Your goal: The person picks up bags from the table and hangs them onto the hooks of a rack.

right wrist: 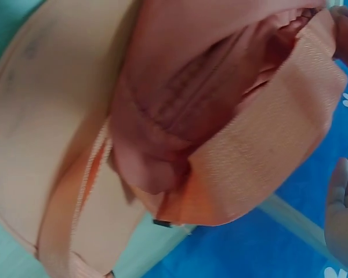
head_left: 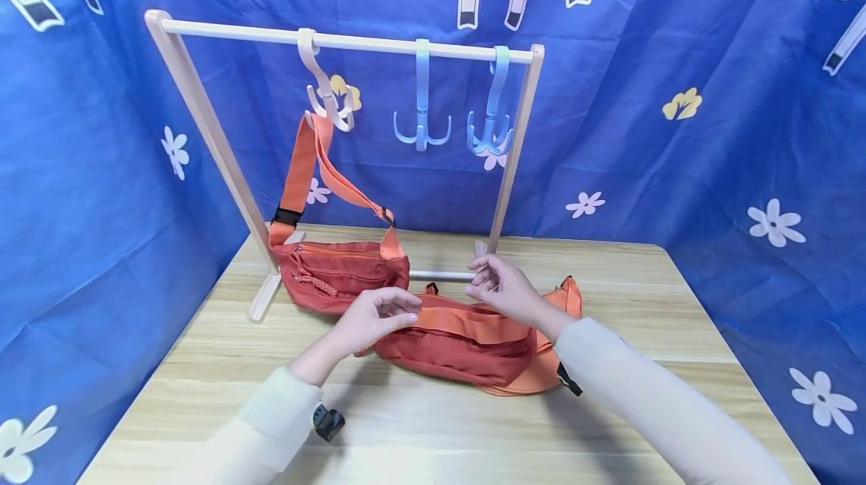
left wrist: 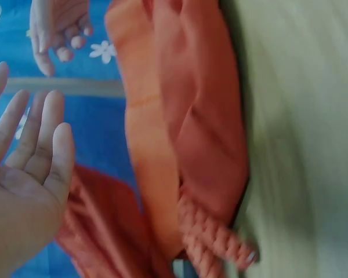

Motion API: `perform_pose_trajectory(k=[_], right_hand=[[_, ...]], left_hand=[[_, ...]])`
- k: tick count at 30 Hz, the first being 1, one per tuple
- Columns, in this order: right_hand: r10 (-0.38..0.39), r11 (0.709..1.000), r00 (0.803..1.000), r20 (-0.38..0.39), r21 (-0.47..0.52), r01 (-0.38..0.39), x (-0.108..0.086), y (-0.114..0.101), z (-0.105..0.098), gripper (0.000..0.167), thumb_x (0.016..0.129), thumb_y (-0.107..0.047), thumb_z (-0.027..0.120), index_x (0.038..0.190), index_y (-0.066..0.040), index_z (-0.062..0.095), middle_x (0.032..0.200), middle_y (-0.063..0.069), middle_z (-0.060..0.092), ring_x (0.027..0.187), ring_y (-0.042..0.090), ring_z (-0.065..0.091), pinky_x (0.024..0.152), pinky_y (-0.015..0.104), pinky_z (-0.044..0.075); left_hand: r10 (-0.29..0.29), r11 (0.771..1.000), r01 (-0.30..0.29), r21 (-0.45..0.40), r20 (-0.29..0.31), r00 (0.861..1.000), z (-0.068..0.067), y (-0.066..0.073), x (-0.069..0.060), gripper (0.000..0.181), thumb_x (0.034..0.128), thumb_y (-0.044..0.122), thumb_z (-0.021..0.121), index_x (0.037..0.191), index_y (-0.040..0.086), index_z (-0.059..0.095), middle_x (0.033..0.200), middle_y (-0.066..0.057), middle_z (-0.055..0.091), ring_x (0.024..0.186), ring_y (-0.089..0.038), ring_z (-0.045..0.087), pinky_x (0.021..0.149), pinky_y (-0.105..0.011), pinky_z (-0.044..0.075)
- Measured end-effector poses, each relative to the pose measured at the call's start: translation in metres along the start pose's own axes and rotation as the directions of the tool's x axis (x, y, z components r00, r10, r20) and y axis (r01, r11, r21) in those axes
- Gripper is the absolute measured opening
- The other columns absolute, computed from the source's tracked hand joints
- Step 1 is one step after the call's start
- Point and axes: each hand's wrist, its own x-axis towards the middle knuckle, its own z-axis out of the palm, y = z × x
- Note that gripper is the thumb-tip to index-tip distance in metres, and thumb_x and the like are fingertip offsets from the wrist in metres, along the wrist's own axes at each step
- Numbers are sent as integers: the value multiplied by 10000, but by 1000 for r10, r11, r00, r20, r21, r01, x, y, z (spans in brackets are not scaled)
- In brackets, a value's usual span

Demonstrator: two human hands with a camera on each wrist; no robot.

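A dark red waist bag [head_left: 453, 353] with a wide orange strap [head_left: 467, 323] lies on the table. Over its left end is my left hand [head_left: 379, 316], fingers relaxed and spread, holding nothing; the left wrist view shows its open palm [left wrist: 29, 174] beside the bag. My right hand [head_left: 504, 289] hovers above the bag's right end with loosely bent fingers and nothing in them. Partly under and behind that end lies an orange piece with a rounded edge [head_left: 534, 376], which looks like a cap brim. Another red waist bag [head_left: 338, 271] hangs by its orange strap from a white hook [head_left: 328, 98].
A wooden rack with a white rail [head_left: 372, 42] stands at the back of the table [head_left: 609, 432]. Two blue hooks hang on it, one mid-rail [head_left: 422, 101] and one near the right post [head_left: 492, 113]. Blue patterned cloth [head_left: 622, 131] encloses the table.
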Motion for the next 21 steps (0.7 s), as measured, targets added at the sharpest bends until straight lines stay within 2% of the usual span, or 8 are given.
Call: perform_pose_trajectory(k=[4,9,12,16,20,21], right_hand=[[-5,1000,1000,28,-8,5,-5,8,-1,384,854,-163,723,1177,-29,562,968,118,639,822,198,601,761,330,504],[3,1000,998,68,-10,-2,-10,17,-2,419,843,-162,740,1199,-36,559,972,97,629,816,163,596,757,288,508],[-5,1000,996,86,-2,5,-13,21,-4,434,830,-162,754,1201,-49,560,967,90,622,807,159,596,750,289,510],[-19,1000,994,110,-16,21,-16,26,-5,445,820,-177,765,1197,-66,557,974,91,632,802,162,610,744,305,514],[-24,999,990,138,-37,30,-20,30,-6,472,818,-210,771,1210,-72,547,1000,127,636,795,135,614,733,284,503],[-18,999,989,147,-37,24,-21,26,-7,477,821,-199,768,1216,-53,543,1009,152,632,801,154,619,732,297,501]], left_hand=[[14,1000,-13,-24,19,1000,16,-3,2,290,874,115,698,1129,-15,649,1063,-144,668,897,-225,643,768,-307,513],[35,995,-32,-97,23,999,33,-6,7,334,877,48,679,1184,-58,604,1127,-232,623,987,-339,620,827,-391,505],[53,993,-51,-106,19,998,41,-8,11,362,874,29,677,1216,-49,589,1171,-237,605,1056,-358,596,875,-439,484],[59,997,-58,-60,9,998,50,-11,19,400,859,38,699,1237,-22,585,1221,-207,595,1120,-319,573,927,-467,447],[66,997,-66,28,-10,998,56,-16,25,416,837,67,731,1228,12,601,1212,-173,611,1146,-281,558,965,-468,411],[75,996,-74,48,-12,997,57,-17,26,419,835,77,736,1226,11,602,1206,-172,615,1149,-281,555,969,-468,406]])
